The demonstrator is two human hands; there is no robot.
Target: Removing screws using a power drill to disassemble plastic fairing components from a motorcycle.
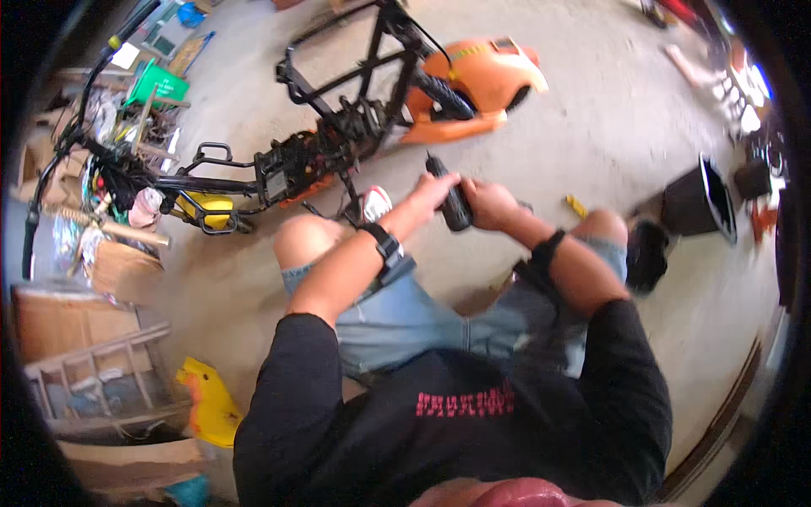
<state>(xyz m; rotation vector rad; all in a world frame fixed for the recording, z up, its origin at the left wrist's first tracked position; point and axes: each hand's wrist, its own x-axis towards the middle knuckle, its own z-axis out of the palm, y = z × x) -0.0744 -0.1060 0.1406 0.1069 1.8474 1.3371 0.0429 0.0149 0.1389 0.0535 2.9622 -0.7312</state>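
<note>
Between my hands, in front of my bent knees, is a black power drill [457, 209], judging by its narrow pointed tip and thick body. My left hand [429, 194] is closed at its front part, near the tip. My right hand [492, 204] is closed against its other side, where the grip is hidden. The tip points away from me and slightly left. Just beyond to the left stands a stripped black scooter frame [274, 182], with an orange body panel [494, 80] at its far right end.
A yellow part [205, 211] sits low on the frame. At left are wooden crates [84, 372], a green box [156, 84] and a yellow panel [211, 406] on the floor. A black bin [697, 203] lies to the right, near a small yellow object [576, 205].
</note>
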